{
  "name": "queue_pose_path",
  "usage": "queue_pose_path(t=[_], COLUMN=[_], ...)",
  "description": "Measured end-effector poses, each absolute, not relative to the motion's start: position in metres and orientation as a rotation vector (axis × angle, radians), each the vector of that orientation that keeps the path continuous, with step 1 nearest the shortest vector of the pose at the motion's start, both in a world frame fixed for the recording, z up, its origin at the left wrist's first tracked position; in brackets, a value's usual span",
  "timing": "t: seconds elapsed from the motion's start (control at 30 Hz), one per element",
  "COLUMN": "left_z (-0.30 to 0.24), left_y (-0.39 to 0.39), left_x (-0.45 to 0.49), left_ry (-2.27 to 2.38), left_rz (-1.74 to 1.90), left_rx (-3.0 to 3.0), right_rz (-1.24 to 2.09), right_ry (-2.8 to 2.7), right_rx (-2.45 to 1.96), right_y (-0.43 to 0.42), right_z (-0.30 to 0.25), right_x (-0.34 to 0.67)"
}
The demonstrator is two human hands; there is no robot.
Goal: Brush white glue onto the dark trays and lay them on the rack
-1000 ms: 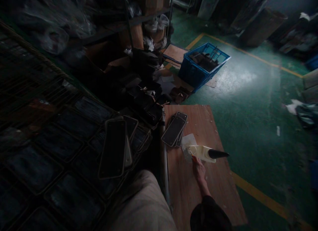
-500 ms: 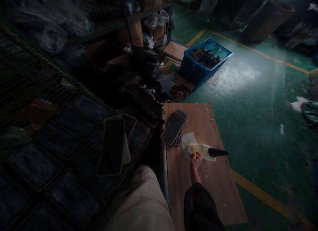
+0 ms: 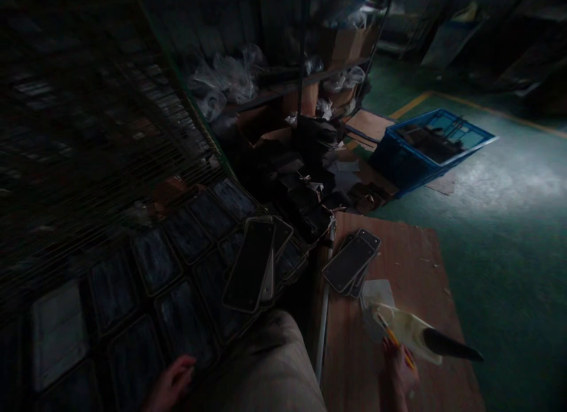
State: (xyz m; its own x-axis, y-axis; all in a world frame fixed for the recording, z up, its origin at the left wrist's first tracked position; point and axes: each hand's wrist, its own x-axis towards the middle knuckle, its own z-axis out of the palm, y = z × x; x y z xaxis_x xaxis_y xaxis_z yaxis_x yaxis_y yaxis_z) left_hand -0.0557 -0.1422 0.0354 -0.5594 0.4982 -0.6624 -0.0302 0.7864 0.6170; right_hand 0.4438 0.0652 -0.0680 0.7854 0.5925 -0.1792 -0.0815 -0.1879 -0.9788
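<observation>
- At bottom left, the left hand (image 3: 175,379), fingers loosely curled, holds nothing.
- At lower right, the right hand (image 3: 401,368) grips one slim yellow-handled tool (image 3: 392,336), long axis diagonal, tip pointing upper left, at one pale translucent container (image 3: 407,326).
- Right of centre, at least three dark rectangular plates (image 3: 349,262) overlap on one brown wooden board (image 3: 411,252).
- At upper right, one blue plastic crate (image 3: 401,164).

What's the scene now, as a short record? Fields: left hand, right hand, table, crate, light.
left hand: near the laid-out panels; nothing visible in its grip; contact unclear
right hand: grips yellow tool, tip at left end of pale container
table: pale container with dark end, overlapping white sheet in view; uneven stack of dark plates beyond
crate: blue, beyond the table, dark items inside
light: dim
</observation>
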Motion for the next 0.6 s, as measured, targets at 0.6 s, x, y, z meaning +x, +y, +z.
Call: queue_pose_path(t=[0.6], left_z=[-0.023], left_y=[-0.031], left_x=[-0.062], left_ry=[1.529], left_rz=[1.253], left_rx=[-0.054], right_rz=[0.980], right_ry=[-2.067], right_rx=[-1.125], right_y=[0.156], right_z=[0.114], right_x=[0.133])
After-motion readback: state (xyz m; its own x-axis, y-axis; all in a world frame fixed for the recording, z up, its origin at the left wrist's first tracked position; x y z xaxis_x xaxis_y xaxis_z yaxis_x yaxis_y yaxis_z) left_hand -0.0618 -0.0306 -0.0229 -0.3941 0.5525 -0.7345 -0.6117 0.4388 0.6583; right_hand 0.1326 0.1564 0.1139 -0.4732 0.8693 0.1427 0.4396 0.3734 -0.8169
